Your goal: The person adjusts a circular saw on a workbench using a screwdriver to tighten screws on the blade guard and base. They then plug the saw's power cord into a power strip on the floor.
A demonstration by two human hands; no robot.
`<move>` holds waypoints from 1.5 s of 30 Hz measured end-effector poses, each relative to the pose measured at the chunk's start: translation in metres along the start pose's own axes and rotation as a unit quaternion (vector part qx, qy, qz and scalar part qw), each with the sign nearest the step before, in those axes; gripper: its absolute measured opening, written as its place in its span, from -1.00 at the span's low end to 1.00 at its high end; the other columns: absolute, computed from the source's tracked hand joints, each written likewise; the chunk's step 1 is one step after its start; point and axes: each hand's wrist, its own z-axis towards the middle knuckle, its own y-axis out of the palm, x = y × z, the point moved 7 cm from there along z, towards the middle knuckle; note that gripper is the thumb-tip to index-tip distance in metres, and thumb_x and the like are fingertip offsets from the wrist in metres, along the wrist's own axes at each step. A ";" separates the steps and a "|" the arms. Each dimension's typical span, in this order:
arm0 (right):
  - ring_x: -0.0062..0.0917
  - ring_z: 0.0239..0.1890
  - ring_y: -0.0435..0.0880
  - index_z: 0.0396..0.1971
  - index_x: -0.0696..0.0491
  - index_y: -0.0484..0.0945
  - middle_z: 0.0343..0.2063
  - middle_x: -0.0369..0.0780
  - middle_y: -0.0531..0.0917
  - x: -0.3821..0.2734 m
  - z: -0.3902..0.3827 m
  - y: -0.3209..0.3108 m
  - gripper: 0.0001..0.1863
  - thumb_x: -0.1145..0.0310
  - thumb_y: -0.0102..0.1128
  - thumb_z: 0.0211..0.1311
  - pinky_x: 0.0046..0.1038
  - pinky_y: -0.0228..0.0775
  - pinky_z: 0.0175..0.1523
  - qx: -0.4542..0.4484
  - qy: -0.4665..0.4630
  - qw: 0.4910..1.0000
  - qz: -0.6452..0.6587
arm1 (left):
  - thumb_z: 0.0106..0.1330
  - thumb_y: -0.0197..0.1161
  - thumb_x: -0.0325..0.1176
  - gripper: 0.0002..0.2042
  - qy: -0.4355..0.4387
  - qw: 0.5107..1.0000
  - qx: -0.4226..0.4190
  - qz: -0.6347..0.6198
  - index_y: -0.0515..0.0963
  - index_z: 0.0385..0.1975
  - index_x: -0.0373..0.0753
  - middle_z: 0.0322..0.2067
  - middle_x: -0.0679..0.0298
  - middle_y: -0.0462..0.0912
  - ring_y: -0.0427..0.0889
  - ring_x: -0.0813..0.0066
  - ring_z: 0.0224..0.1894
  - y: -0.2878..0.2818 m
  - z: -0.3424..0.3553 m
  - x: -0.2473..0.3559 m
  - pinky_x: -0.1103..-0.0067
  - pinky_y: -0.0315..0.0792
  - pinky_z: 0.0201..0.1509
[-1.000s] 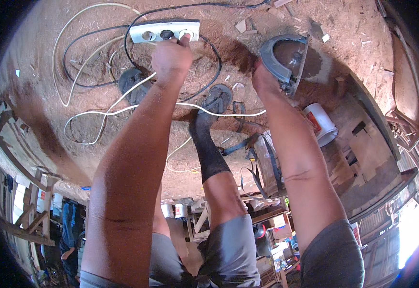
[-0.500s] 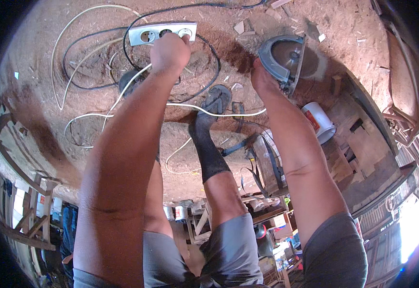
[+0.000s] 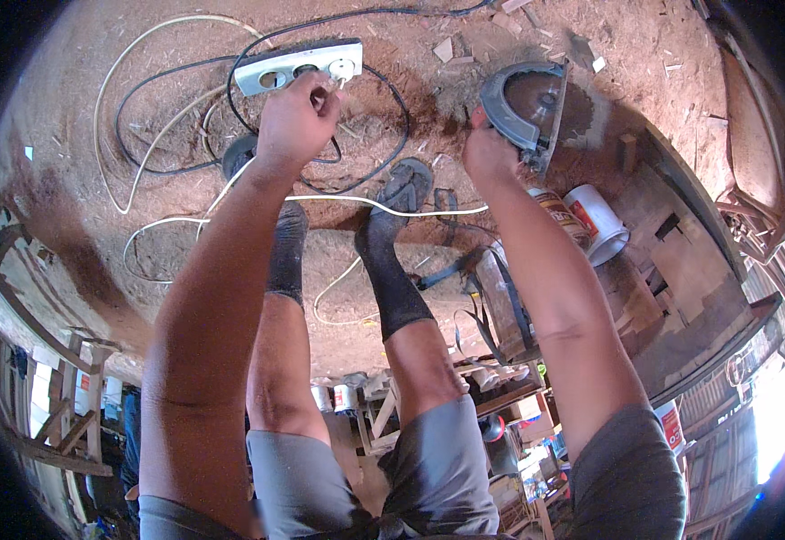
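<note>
A long white power strip [image 3: 298, 67] lies on the dirt floor at the top. A cord comes from its right socket [image 3: 342, 69], and something dark fills the middle one. My left hand [image 3: 298, 117] hovers just below the strip; its fingers are loosely curled, and a gap shows between them and the thumb. I see nothing held there. To the right, my right hand [image 3: 493, 153] is closed around the handle of a circular saw [image 3: 514, 103]. The saw's grey guard and round blade face up, with the flat base plate on the right side. My fingers partly hide the handle.
White cable [image 3: 392, 211] and black cable [image 3: 172, 169] loop over the floor, crossing near my sandalled foot [image 3: 406, 184]. Right of my forearm are a white bucket [image 3: 598, 225] and a patched wooden panel [image 3: 681, 297]. Wood scraps [image 3: 446, 49] lie near the saw.
My left hand has drawn back from the strip's right socket, down and left, uncovering the socket and a cord there. The strip has tilted slightly. My right hand still grips the saw.
</note>
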 end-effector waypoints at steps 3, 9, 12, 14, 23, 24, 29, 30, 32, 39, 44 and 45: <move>0.00 0.44 0.45 0.39 0.21 0.43 0.36 0.13 0.52 -0.066 -0.037 -0.007 -0.33 -0.06 -0.04 0.60 -0.06 0.28 0.50 -0.022 -0.060 0.995 -0.077 | 0.38 0.33 -0.38 -0.71 0.136 0.984 0.044 0.105 0.70 0.08 -0.21 -0.10 -0.01 0.74 0.73 -0.05 -0.05 -0.013 0.017 -0.007 0.16 0.59 0.13; 0.15 0.03 0.74 -0.14 0.21 0.74 -0.17 0.20 0.76 -0.203 -0.042 -0.031 -0.58 0.12 0.17 0.43 -0.01 0.60 0.16 -0.031 -0.045 0.864 0.500 | 0.31 0.37 -0.29 -0.58 0.240 0.918 0.047 0.312 0.69 0.20 -0.01 0.09 0.20 0.65 0.60 0.07 0.18 -0.008 0.045 0.001 0.13 0.47 0.32; 0.17 0.00 0.74 -0.11 0.19 0.74 -0.18 0.21 0.75 -0.209 -0.028 -0.037 -0.60 0.13 0.20 0.40 0.00 0.60 0.12 0.073 -0.038 0.841 0.535 | 0.34 0.38 -0.27 -0.60 0.256 0.920 0.011 0.298 0.69 0.20 0.02 0.09 0.20 0.66 0.62 0.04 0.14 0.002 0.063 -0.006 0.17 0.52 0.28; 0.17 -0.02 0.74 -0.03 0.13 0.74 -0.14 0.20 0.75 -0.200 -0.026 -0.050 -0.58 0.09 0.20 0.41 -0.01 0.58 0.11 0.120 -0.080 0.877 0.458 | 0.37 0.35 -0.27 -0.67 0.303 0.914 -0.002 0.269 0.70 0.12 -0.07 0.10 0.20 0.66 0.65 0.05 0.15 0.005 0.060 -0.003 0.19 0.55 0.25; 0.17 0.04 0.71 0.06 0.10 0.69 -0.06 0.15 0.74 -0.194 0.007 -0.058 -0.66 0.38 0.17 0.35 0.02 0.58 0.19 0.060 -0.220 0.913 0.340 | 0.49 0.23 -0.05 -0.65 0.003 0.975 -0.076 0.208 0.74 -0.03 -0.20 -0.13 -0.07 0.78 0.77 -0.11 -0.03 0.005 0.048 0.026 0.10 0.66 0.02; 0.15 0.07 0.68 0.10 0.09 0.68 -0.01 0.13 0.73 -0.189 0.000 -0.058 -0.65 0.36 0.17 0.39 0.01 0.55 0.22 0.138 -0.291 0.875 0.361 | 0.49 0.24 -0.01 -0.62 -0.074 0.963 -0.135 0.222 0.74 -0.05 -0.21 -0.12 -0.08 0.79 0.77 -0.11 0.00 0.010 0.047 0.024 0.08 0.66 0.00; 0.01 0.34 0.51 0.32 0.17 0.51 0.24 0.07 0.60 -0.123 -0.046 -0.025 -0.48 0.44 0.17 0.36 -0.07 0.30 0.49 0.239 -0.240 0.900 0.273 | 0.35 0.24 -0.23 -0.71 -0.135 0.952 -0.158 0.223 0.77 -0.12 -0.24 -0.09 -0.03 0.82 0.78 0.00 0.08 0.027 0.034 0.026 0.11 0.43 0.34; -0.05 0.42 0.44 0.35 0.18 0.49 0.30 0.03 0.55 -0.093 -0.039 -0.011 -0.46 0.44 0.16 0.36 -0.07 0.27 0.52 0.291 -0.197 0.924 0.150 | 0.34 0.24 -0.26 -0.72 -0.121 0.962 -0.116 0.216 0.77 -0.11 -0.26 -0.10 -0.03 0.82 0.79 0.01 0.06 0.027 0.034 0.032 0.12 0.47 0.30; -0.13 0.53 0.32 0.39 0.19 0.44 0.41 -0.02 0.47 -0.062 -0.028 -0.002 -0.42 0.43 0.13 0.38 -0.08 0.23 0.56 0.320 -0.143 0.937 -0.003 | 0.32 0.25 -0.30 -0.73 -0.095 0.973 -0.032 0.206 0.76 -0.11 -0.28 -0.12 -0.05 0.81 0.80 0.01 0.03 0.023 0.032 0.040 0.13 0.54 0.23; -0.17 0.60 0.19 0.51 0.20 0.28 0.52 -0.03 0.33 -0.040 -0.029 0.000 -0.34 0.34 0.00 0.44 -0.06 0.19 0.57 0.223 -0.150 0.959 -0.086 | 0.53 0.15 -0.22 -0.71 -0.034 0.978 -0.027 0.203 0.75 -0.11 -0.26 -0.16 -0.09 0.80 0.80 -0.12 -0.07 -0.001 0.069 0.030 0.06 0.66 0.08; -0.08 0.56 0.27 0.48 0.20 0.33 0.51 0.00 0.34 -0.016 -0.024 0.030 -0.32 0.33 0.09 0.37 -0.01 0.16 0.57 0.239 -0.066 0.965 -0.086 | 0.54 0.15 -0.17 -0.70 -0.028 0.981 -0.045 0.189 0.78 -0.11 -0.19 -0.17 -0.08 0.80 0.80 -0.11 -0.07 -0.004 0.076 0.023 0.09 0.65 0.09; -0.04 0.52 0.34 0.50 0.15 0.32 0.53 0.06 0.31 -0.011 -0.023 0.020 -0.33 0.30 0.07 0.41 0.00 0.10 0.60 0.216 -0.041 0.974 -0.058 | 0.54 0.15 -0.15 -0.69 -0.052 0.982 -0.040 0.175 0.78 -0.08 -0.18 -0.16 -0.07 0.80 0.79 -0.13 -0.07 -0.004 0.074 0.017 0.08 0.64 0.10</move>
